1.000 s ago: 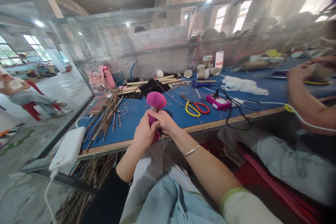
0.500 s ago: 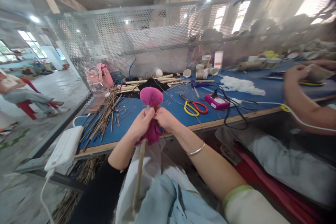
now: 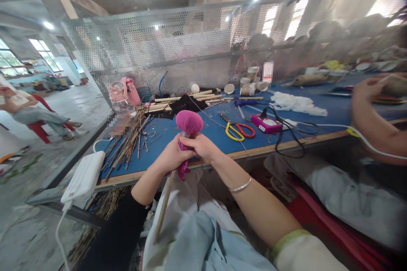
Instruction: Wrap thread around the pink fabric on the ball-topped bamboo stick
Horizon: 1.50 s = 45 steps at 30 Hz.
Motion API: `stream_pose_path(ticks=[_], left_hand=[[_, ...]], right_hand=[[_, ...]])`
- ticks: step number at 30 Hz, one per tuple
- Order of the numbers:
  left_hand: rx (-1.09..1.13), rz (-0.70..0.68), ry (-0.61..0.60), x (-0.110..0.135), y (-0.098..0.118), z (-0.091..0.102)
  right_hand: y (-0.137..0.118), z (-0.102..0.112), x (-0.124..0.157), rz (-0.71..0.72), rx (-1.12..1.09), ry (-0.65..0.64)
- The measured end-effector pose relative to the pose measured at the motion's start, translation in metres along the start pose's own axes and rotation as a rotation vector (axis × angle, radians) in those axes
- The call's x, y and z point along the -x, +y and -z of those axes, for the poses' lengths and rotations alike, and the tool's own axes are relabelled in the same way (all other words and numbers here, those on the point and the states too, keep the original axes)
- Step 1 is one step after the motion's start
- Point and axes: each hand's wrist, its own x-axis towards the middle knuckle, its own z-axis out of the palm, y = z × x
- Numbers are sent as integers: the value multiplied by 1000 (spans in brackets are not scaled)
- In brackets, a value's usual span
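Left hand (image 3: pixel 174 152): pinching gathered magenta cloth (image 3: pixel 189 122), mid-frame; we judge this keeps its rounded top taut.
Right hand (image 3: pixel 203 147): closed on the same neck, steadying it, we think.
Stick (image 3: pixel 164 209): slants below, lower centre.
Scissors (image 3: pixel 235 130): right of centre on the bench (image 3: pixel 146 161), handy, we suppose.

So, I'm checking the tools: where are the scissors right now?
In the head view, the scissors lie right of centre on the blue tabletop, between the right hand and the magenta box.
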Motion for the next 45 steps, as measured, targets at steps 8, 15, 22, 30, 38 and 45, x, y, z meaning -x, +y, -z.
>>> stream_pose_path(ticks=[8,15,22,30,38,45], left_hand=[[-160,55,184,21,-7,-11],[92,101,171,24,5,-5],[364,189,20,32,10,3],[546,266,-50,40,17,1],[866,342,-446,37,11,8],[384,287,-137,23,-4,1]], right_hand=[[-5,5,-2,54,59,83],[-10,10,0,97,55,-57],[-19,17,10,11,-97,-46],[-11,18,9,-52,-236,-36],[-6,20,2,-60,-246,-383],[7,19,-7,31,-49,-208]])
